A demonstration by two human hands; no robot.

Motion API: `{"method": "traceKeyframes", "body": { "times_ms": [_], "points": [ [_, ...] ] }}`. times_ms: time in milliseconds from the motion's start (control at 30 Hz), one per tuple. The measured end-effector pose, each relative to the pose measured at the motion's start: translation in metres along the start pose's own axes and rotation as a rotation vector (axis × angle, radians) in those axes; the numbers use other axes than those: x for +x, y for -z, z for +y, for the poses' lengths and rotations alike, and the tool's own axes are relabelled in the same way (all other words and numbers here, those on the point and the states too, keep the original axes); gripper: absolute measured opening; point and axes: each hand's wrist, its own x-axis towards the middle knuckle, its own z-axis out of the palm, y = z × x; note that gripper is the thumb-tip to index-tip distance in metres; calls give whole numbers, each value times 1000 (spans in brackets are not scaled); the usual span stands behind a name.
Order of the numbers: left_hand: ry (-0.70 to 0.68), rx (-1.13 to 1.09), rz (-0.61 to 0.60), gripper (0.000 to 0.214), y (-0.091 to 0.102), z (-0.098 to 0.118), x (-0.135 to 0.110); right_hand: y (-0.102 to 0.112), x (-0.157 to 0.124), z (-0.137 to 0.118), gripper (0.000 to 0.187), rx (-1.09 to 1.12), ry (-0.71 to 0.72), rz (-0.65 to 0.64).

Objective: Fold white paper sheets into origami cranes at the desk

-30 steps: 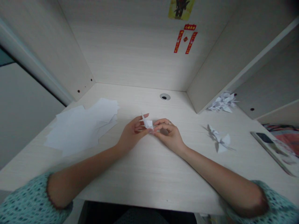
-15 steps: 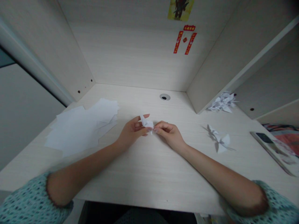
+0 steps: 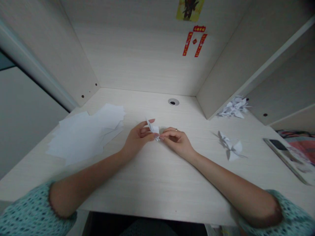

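Observation:
A small folded white paper piece (image 3: 155,129) is held between my two hands above the middle of the desk. My left hand (image 3: 140,136) grips it from the left, thumb below and fingers behind, with one flap standing up by the index finger. On the other side, my right hand (image 3: 177,140) pinches the lower right edge between thumb and index finger. The fingertips cover part of the folds, so its exact shape cannot be made out.
Loose white paper sheets (image 3: 83,136) lie spread on the left. Folded paper pieces (image 3: 230,147) rest to the right, and a heap of folded paper (image 3: 235,107) sits behind the divider panel (image 3: 228,62). A book-like object (image 3: 286,160) lies at far right.
The folded paper has turned slightly and its upright flap tilts more to the left. My right fingertips have shifted a little left along its lower edge.

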Motion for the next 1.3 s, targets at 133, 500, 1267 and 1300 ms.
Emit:
{"method": "traceKeyframes", "body": {
  "times_ms": [133,500,1267,1300],
  "points": [
    [3,10,-8,70,-1,-2,0,-1,-1,0,7,-26,-1,8],
    [46,20,-42,74,1,3,2,2,1,0,17,-53,5,-42],
    [20,65,-113,70,1,-1,0,-2,0,-6,15,-61,9,73],
    [25,68,-127,71,1,0,1,-1,0,-6,16,-45,3,71]
  ]
}}
